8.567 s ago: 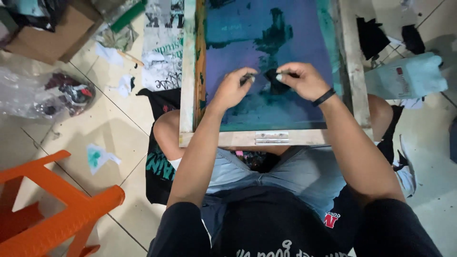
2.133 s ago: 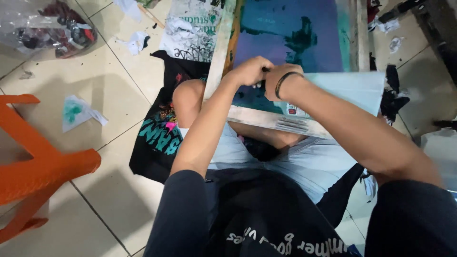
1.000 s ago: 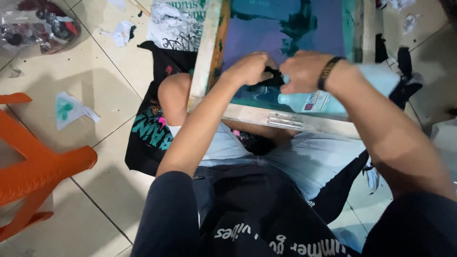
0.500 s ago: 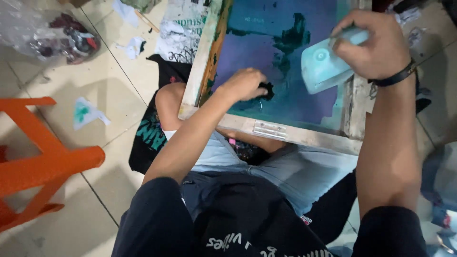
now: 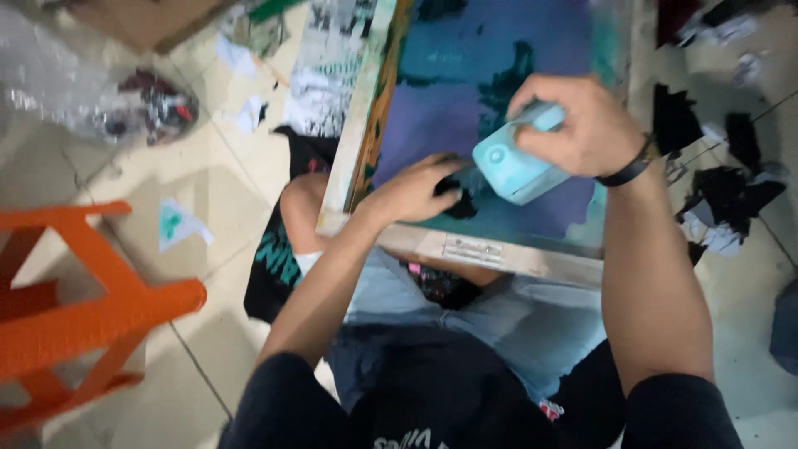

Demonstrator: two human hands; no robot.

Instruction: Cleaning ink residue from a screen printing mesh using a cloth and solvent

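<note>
Pale blue bottle (image 5: 517,163) tipped over purple-teal mesh of wooden screen frame (image 5: 490,251), which rests on lap. Right hand (image 5: 582,125) fingers clenched around bottle, black wristband at wrist. Left hand (image 5: 413,189) fingers pinched on dark rag (image 5: 459,199), pressed to mesh just beside bottle. Black printed shirt (image 5: 278,258) on floor under left knee. Orange stool (image 5: 75,312) well apart, at left.
</note>
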